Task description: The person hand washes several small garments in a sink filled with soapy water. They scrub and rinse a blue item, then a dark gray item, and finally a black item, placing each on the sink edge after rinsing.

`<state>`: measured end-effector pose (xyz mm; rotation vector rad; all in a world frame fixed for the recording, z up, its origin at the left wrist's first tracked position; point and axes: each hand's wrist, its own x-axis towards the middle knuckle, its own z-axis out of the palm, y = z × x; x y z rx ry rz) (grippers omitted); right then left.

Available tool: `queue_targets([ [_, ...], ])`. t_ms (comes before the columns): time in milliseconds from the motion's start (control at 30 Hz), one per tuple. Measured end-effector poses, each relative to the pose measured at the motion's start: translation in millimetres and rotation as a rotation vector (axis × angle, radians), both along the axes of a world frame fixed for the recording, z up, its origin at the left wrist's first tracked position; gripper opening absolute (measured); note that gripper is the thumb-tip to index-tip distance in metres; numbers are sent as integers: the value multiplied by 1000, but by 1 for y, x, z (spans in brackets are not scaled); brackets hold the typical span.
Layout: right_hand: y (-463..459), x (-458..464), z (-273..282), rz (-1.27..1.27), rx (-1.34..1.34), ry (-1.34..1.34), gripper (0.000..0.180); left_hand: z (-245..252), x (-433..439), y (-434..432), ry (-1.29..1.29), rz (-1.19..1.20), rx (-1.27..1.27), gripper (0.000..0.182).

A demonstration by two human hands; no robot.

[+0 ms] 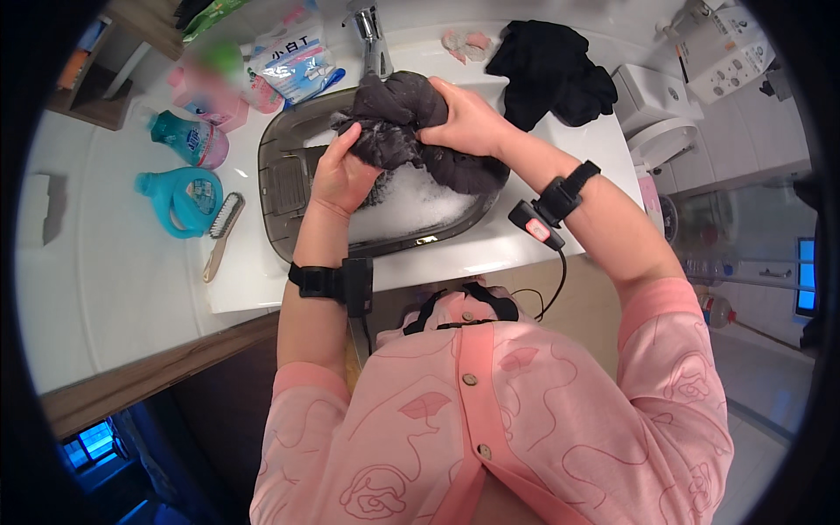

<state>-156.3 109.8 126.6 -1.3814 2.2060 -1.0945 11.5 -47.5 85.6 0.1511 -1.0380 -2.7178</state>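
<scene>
A wet dark grey garment (pixel 400 108) is bunched between my two hands, above a translucent grey plastic washbasin (pixel 279 216). My left hand (pixel 344 170) grips its lower left part, with flecks of lather on the cloth by the fingers. Higher up and to the right, my right hand (pixel 466 121) clasps the cloth, the thumb across its front. One fold of the garment hangs to the right, over the basin's right side. White suds (pixel 413 203) lie in the basin below, and a ribbed washboard part (pixel 287 184) shows at its left.
A chrome faucet (pixel 371 39) rises behind the basin. Black clothing (pixel 554 72) lies at the back right of the white sink counter (pixel 584 170). To the left stand a teal detergent jug (pixel 180 197), a detergent bottle (pixel 190 141) and a detergent bag (pixel 292 59). A scrub brush (pixel 225 226) lies nearby.
</scene>
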Motion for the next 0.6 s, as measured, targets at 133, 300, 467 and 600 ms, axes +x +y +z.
queue_targets([
  [133,0,2,-13,-3,-79,-128,73,4,-4,7,-26,105,90,56],
  [300,-4,9,-20,26,-210,-582,64,11,-1,35,15,309,-336,97],
  [467,1,6,-13,41,-86,-1082,48,30,-8,40,-59,309,-990,119],
  [600,2,6,-7,78,-2,-1243,38,49,-10,24,-164,221,-1799,125],
])
